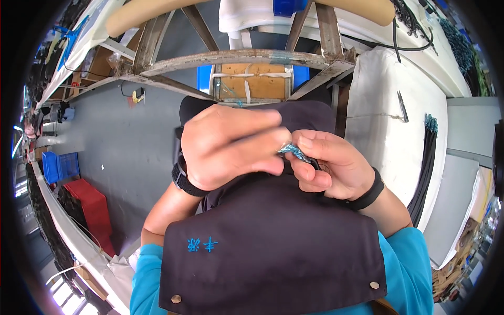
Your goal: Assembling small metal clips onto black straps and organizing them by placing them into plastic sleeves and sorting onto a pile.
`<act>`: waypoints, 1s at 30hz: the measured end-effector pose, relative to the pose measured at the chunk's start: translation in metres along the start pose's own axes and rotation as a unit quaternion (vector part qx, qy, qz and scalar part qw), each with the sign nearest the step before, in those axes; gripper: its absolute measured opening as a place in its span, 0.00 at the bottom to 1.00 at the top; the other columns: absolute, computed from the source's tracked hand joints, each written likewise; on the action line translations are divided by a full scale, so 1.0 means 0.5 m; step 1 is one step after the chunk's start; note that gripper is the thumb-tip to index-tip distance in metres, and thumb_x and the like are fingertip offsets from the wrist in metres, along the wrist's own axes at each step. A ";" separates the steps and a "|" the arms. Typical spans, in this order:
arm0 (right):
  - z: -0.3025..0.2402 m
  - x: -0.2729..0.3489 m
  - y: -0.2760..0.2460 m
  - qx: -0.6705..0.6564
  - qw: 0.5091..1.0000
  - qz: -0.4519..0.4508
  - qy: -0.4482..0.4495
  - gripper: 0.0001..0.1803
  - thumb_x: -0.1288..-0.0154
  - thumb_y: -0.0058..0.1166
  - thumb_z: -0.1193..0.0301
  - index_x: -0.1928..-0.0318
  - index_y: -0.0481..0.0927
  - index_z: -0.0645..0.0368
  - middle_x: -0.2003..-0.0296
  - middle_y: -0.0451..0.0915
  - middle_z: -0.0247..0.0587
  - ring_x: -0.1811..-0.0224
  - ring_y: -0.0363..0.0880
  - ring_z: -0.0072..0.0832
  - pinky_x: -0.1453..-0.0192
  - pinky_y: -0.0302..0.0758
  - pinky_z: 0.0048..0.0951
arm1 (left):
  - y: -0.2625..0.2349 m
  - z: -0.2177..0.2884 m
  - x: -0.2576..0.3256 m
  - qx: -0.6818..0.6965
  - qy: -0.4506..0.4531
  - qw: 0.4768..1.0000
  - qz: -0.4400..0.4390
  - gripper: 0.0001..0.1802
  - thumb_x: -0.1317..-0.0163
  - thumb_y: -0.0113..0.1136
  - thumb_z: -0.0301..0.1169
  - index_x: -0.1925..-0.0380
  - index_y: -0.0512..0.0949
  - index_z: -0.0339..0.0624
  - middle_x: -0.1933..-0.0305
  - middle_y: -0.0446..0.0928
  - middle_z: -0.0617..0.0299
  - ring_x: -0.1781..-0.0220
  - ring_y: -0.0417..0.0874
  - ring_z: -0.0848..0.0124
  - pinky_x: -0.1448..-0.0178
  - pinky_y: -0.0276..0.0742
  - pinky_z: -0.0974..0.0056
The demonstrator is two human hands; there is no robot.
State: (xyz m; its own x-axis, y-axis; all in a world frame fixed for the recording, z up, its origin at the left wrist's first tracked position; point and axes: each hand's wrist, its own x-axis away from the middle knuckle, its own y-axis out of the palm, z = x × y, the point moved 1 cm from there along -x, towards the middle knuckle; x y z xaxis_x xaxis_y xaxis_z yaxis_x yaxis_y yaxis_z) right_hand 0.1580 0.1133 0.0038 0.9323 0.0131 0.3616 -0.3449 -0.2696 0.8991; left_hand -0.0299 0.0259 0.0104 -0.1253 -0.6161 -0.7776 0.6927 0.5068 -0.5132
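Grey floor (134,157); blue cord (295,151) between fingertips (306,142) of right grip (340,164).

The blue thread (299,152) looks glossy and stringy. The apron (273,236) is matt cloth with shiny metal snaps (176,298). At twelve o'clock stands a rough, worn metal frame (236,60); at two, a table (373,92) with a smooth white covering; at nine, a plastic crate (51,167).

A red box (90,210) and a blue crate (51,167) are seen at the left, a worn metal frame (220,59) ahead.
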 end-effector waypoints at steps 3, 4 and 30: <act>0.001 0.016 0.013 0.081 0.993 0.043 -0.072 0.10 0.30 0.45 0.66 0.61 0.70 0.61 0.75 0.75 0.38 0.83 0.65 0.17 0.78 0.62 0.18 | 0.016 0.009 0.033 0.289 -0.310 0.897 0.122 0.46 0.55 0.62 0.63 0.47 0.70 0.35 0.54 0.76 0.54 0.59 0.80 0.68 0.59 0.73 0.68; 0.002 0.023 0.019 0.129 0.982 0.080 -0.116 0.10 0.30 0.43 0.67 0.60 0.69 0.61 0.77 0.74 0.38 0.85 0.62 0.18 0.78 0.60 0.20 | 0.023 0.014 0.031 0.372 -0.382 0.834 0.147 0.48 0.50 0.58 0.64 0.43 0.66 0.33 0.52 0.75 0.53 0.59 0.80 0.69 0.58 0.72 0.68; -0.201 0.877 -0.073 0.561 -0.013 0.794 -0.235 0.16 0.30 0.39 0.65 0.51 0.75 0.59 0.63 0.80 0.50 0.61 0.79 0.41 0.56 0.72 0.36 | 0.096 -0.034 0.095 0.393 -0.507 0.765 0.053 0.15 0.31 0.47 0.35 0.52 0.72 0.36 0.61 0.77 0.62 0.62 0.77 0.75 0.57 0.70 0.71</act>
State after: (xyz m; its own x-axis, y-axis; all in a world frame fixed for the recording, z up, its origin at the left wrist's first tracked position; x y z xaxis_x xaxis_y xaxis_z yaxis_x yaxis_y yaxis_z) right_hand 0.5687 0.2258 0.1543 -0.1505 -0.7794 -0.6082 0.0384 0.6101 -0.7914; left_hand -0.0148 0.0311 -0.0574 0.3007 -0.9498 0.0867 0.9243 0.3126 0.2192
